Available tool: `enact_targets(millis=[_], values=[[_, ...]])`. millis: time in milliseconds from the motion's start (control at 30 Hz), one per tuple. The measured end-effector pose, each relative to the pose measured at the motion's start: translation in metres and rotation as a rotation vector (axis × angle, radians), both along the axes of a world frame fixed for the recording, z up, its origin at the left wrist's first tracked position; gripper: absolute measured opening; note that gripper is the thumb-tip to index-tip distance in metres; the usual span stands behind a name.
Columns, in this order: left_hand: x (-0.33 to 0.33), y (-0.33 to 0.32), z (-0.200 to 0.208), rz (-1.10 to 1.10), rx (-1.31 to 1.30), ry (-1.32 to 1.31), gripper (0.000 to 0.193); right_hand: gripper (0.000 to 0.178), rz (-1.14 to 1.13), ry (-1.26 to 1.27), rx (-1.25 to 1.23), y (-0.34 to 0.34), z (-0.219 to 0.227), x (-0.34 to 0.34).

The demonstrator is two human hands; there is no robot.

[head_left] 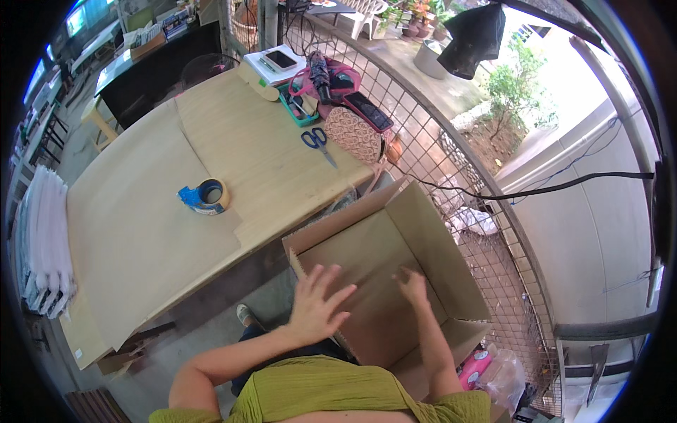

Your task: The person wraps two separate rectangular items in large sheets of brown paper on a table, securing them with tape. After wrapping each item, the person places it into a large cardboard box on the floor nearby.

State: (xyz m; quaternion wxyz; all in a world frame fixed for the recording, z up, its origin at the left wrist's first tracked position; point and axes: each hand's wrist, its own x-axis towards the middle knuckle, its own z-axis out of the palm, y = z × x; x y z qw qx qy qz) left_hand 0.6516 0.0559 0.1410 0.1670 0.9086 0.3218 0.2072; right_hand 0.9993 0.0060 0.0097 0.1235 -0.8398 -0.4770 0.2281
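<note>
A large open cardboard box (444, 250) stands in front of me at the table's right end, its inside showing bare brown cardboard. Over the box's near left side is my left hand (321, 303), fingers spread and holding nothing; whether it touches the cardboard I cannot tell. My right hand (412, 287) reaches into the box's opening with its fingers partly bent and smeared, so their grip does not show clearly. On the table lie a blue tape dispenser with a roll of tape (204, 197) and blue-handled scissors (319, 145).
The wooden table (141, 233) carries a phone on papers (281, 60), a green tray (300, 106) and a patterned pouch (355, 134) at its far end. White stacked sheets (46, 240) hang at the left edge. A wire mesh fence (423, 127) runs along the right.
</note>
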Motion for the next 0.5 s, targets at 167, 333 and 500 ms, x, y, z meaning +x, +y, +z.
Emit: enact_targets(millis=[167, 333, 500], values=[[-0.021, 0.0, -0.01, 0.266, -0.768, 0.065, 0.085, 0.063, 0.02, -0.157, 0.169, -0.001, -0.04, -0.066], [-0.014, -0.007, -0.05, 0.197, -0.7, -0.114, 0.088, 0.072, -0.146, -0.454, 0.331, 0.038, -0.074, -0.016], [0.003, -0.015, -0.046, 0.189, -0.782, -0.189, 0.086, 0.076, -0.002, -0.479, 0.087, 0.065, -0.109, -0.018]])
